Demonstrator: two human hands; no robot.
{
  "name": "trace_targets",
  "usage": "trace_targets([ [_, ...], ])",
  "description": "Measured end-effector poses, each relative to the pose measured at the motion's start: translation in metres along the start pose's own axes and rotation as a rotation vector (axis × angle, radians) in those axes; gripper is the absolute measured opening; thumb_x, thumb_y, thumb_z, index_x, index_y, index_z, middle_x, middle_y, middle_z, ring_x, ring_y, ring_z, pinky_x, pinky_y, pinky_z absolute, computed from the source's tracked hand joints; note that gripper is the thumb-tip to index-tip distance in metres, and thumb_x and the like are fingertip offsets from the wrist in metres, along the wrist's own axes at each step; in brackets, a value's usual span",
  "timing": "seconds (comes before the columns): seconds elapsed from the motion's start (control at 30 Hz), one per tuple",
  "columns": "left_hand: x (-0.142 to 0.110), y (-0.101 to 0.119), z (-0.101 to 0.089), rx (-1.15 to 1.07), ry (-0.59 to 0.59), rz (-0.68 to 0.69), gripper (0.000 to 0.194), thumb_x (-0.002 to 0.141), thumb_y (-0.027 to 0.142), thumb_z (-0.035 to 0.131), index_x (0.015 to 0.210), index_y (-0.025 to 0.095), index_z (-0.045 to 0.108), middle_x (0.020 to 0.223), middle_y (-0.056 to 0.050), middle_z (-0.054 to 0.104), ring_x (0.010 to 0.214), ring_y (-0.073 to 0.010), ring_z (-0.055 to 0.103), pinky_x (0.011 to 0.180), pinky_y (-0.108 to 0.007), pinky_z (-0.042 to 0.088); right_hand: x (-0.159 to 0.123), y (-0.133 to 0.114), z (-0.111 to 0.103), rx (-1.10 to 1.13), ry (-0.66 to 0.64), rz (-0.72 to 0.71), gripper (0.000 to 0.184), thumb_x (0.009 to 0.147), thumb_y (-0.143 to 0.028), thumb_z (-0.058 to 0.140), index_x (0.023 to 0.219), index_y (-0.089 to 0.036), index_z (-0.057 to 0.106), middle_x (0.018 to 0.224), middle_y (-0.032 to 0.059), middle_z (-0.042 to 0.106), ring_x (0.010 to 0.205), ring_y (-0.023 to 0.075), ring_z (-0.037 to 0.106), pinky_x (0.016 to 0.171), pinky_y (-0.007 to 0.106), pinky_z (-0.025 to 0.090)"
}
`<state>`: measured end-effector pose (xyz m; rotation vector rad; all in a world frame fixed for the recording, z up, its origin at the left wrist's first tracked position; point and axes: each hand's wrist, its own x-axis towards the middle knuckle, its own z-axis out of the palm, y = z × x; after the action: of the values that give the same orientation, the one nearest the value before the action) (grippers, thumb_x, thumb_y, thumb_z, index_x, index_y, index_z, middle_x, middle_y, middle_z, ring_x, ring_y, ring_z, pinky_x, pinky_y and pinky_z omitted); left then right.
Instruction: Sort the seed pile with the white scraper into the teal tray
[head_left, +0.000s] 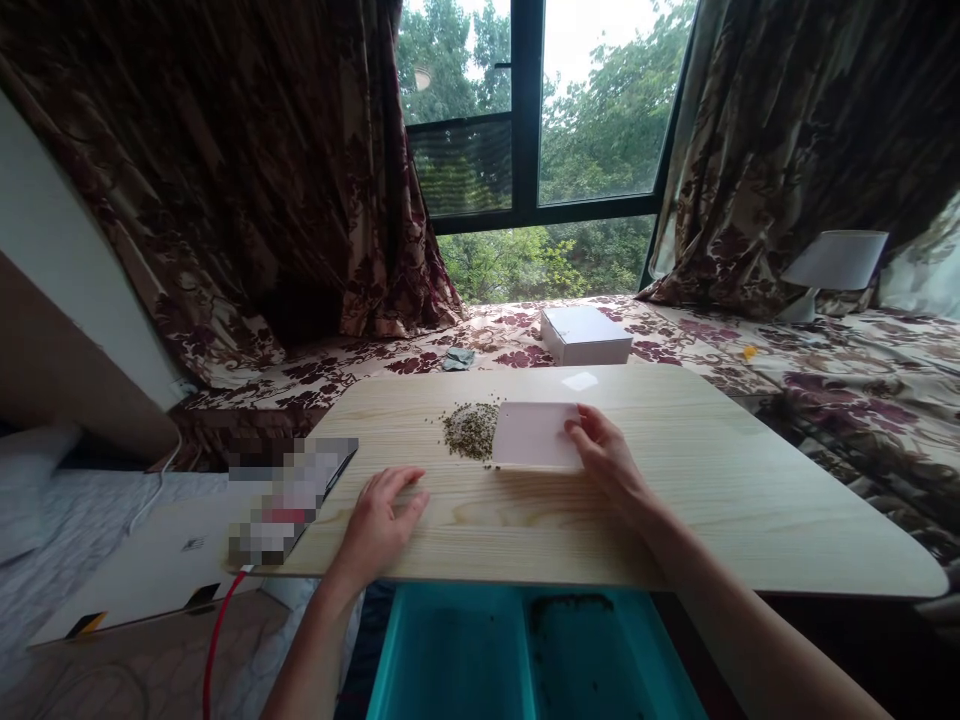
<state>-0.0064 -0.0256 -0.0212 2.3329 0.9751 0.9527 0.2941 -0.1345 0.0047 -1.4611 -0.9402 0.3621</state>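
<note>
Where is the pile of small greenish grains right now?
In the head view, the pile lies near mid-frame on the light wooden table, just left of the pale panel held in the right hand.

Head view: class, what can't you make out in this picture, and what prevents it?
All in the head view:
Small grains: too small to count or tell their kind.
Right hand: any fingertips beneath the white tray, hidden by it.
Teal bin: near end, cut off by the bottom edge; far end, covered by the tabletop.
Item at left: its surface, blurred by pixelation.
</note>
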Motion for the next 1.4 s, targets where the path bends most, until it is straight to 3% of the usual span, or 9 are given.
trace_targets([
  [0.53, 0.000, -0.001, 0.000, -0.008, 0.003, 0.000, 0.026, 0.081, 0.035, 0.057, 0.101, 0.021, 0.066, 0.106, -0.007, 0.067, 0.106, -0.0232, 0.060, 0.098, -0.040, 0.046, 0.000, -0.008, 0.001, 0.019, -0.059, 0.049, 0.032, 0.073, -0.035, 0.054, 0.099, -0.018, 0.062, 0.081, 0.0051, 0.070, 0.072, 0.0177, 0.062, 0.061, 0.027, 0.047],
  [0.97, -0.001, 0.003, 0.000, 0.009, 0.008, -0.001, 0.025, 0.082, 0.034, 0.056, 0.102, 0.021, 0.066, 0.107, -0.007, 0.068, 0.108, -0.0232, 0.059, 0.098, -0.040, 0.045, 0.020, -0.018, 0.017, 0.054, -0.235, 0.119, 0.019, 0.071, -0.030, 0.056, 0.086, -0.020, 0.063, 0.075, 0.0015, 0.071, 0.065, 0.0154, 0.062, 0.060, 0.026, 0.047],
  [1.17, -0.001, 0.001, 0.000, 0.002, -0.008, -0.005, 0.025, 0.083, 0.034, 0.055, 0.102, 0.021, 0.065, 0.108, -0.007, 0.067, 0.108, -0.0235, 0.058, 0.099, -0.041, 0.044, 0.028, -0.014, 0.019, 0.071, -0.311, 0.219, 0.018, 0.070, -0.025, 0.061, 0.087, -0.020, 0.066, 0.079, 0.0022, 0.072, 0.067, 0.0160, 0.063, 0.059, 0.025, 0.047],
  [1.4, -0.001, 0.000, 0.000, 0.007, -0.010, 0.000, 0.026, 0.082, 0.035, 0.055, 0.103, 0.021, 0.065, 0.108, -0.007, 0.067, 0.107, -0.0233, 0.058, 0.097, -0.041, 0.046, 0.038, -0.021, 0.016, 0.002, -0.498, 0.346, 0.015, 0.068, -0.019, 0.066, 0.083, -0.018, 0.068, 0.078, 0.0021, 0.069, 0.069, 0.0140, 0.060, 0.060, 0.022, 0.045],
])
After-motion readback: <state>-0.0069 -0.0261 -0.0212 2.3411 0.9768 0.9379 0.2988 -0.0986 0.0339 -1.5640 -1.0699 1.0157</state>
